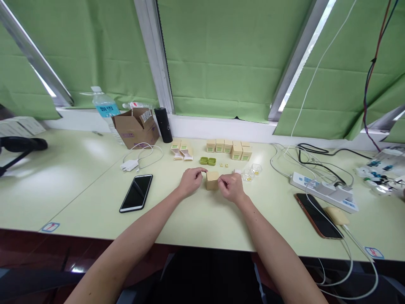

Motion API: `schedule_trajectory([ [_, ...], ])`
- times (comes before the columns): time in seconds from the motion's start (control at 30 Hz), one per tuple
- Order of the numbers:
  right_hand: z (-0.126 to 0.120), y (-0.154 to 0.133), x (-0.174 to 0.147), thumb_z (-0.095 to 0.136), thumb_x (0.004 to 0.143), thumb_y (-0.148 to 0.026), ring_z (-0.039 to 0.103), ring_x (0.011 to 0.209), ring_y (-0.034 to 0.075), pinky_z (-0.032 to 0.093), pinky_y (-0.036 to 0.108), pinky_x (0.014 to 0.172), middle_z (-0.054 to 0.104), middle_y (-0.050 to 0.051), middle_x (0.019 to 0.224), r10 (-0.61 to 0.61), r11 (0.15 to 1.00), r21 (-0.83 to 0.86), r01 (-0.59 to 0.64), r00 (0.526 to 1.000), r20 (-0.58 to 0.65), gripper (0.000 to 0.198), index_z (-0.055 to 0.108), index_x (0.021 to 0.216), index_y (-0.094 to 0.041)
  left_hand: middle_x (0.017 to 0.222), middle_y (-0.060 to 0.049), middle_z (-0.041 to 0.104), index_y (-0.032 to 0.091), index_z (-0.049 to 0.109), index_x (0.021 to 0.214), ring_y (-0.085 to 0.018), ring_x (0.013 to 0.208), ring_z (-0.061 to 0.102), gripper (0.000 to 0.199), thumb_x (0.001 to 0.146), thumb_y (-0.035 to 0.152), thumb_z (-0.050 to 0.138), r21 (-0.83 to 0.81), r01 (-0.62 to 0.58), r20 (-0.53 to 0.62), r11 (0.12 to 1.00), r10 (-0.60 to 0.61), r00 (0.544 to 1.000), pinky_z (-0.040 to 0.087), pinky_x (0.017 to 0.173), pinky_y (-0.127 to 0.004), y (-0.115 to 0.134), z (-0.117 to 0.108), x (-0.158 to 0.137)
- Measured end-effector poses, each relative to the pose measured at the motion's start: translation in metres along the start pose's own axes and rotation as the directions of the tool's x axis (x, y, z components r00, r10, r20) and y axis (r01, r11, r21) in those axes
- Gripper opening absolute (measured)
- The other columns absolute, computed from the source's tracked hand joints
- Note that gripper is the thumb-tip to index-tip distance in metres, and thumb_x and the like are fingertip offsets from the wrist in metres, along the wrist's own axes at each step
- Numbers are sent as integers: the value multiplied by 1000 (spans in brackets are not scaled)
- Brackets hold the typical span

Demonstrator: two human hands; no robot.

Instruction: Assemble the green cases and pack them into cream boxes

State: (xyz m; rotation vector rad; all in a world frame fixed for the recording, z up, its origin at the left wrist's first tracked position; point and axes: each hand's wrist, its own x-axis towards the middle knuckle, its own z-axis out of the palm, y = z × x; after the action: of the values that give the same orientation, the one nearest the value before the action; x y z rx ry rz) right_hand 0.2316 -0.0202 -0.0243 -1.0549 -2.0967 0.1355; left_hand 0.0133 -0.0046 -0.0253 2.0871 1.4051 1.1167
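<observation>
A small tan cardboard box point(211, 181) stands upright on the table between my two hands. My left hand point(191, 180) is at its left side, the index finger stretched to the top left edge and the other fingers curled. At the right side, the closed fingers of my right hand point(232, 186) pinch the box's edge. Just beyond lie two green square trays point(208, 161) and two tiny yellow pieces point(223, 165). Clear plastic cups point(248, 175) with something yellow inside sit past my right hand.
Several small closed boxes point(228, 147) line the back, with two open boxes point(182, 150) to their left. A phone point(136, 193) and a carton point(136, 128) are on the left. A power strip point(324, 192), cables and another phone point(318, 216) occupy the right.
</observation>
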Motion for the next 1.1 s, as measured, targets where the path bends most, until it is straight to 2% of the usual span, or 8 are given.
schedule_trajectory([
  [0.17,-1,-2,4,48,90,-21,54,52,16,30,29,60,67,3,57,148,978,-150,-145,989,11,33,77,74,-20,47,3,47,18,71,64,-12,47,37,26,74,17,47,-127,7,-41,992,-12,999,28,53,-26,-3,0,1],
  [0.3,-2,-6,6,49,96,-25,60,58,19,33,29,64,72,3,64,253,941,-238,-239,967,31,35,80,111,-21,46,4,44,19,69,65,-12,46,37,26,74,18,45,-152,27,-98,988,-42,994,30,52,-26,-4,0,2],
  [0.5,0,-11,1,45,95,-25,45,47,13,30,26,56,55,-1,50,-15,1000,6,14,997,70,34,65,67,-20,49,6,46,17,78,111,-14,49,41,49,73,15,47,-104,108,-70,989,-116,991,35,56,-26,-4,0,5],
  [0.57,2,-13,0,46,95,-25,41,46,12,27,27,54,51,-2,48,-48,999,19,46,992,119,37,57,59,-21,49,6,45,16,79,111,-14,49,41,50,74,15,47,-79,126,-32,989,-129,991,34,55,-26,-5,1,5],
  [0.7,2,-14,4,49,95,-23,48,50,14,28,28,57,59,0,53,107,988,-127,-87,982,158,34,63,64,-21,50,4,47,17,82,98,-14,49,41,41,74,17,48,-66,125,-46,990,-128,991,32,53,-27,-8,3,5],
  [0.87,-3,-13,11,49,100,-25,67,70,20,36,29,66,78,5,80,357,905,-300,-301,921,154,28,77,100,-21,48,4,49,18,79,86,-14,47,42,33,75,18,48,-104,83,-82,991,-91,992,32,51,-27,-9,3,4],
  [1.0,-4,-15,13,50,101,-24,72,87,25,39,31,70,82,6,93,448,861,-351,-367,875,183,37,71,131,-25,47,4,49,19,74,73,-13,46,42,26,76,18,48,-96,89,-52,991,-94,994,31,52,-27,-6,3,3],
  [1.1,-5,-18,14,50,101,-24,72,90,26,38,32,68,81,8,95,484,836,-383,-392,856,181,39,69,135,-25,50,4,52,20,70,76,-14,48,46,22,78,17,49,-70,95,-63,993,-100,993,35,55,-27,-4,2,3],
])
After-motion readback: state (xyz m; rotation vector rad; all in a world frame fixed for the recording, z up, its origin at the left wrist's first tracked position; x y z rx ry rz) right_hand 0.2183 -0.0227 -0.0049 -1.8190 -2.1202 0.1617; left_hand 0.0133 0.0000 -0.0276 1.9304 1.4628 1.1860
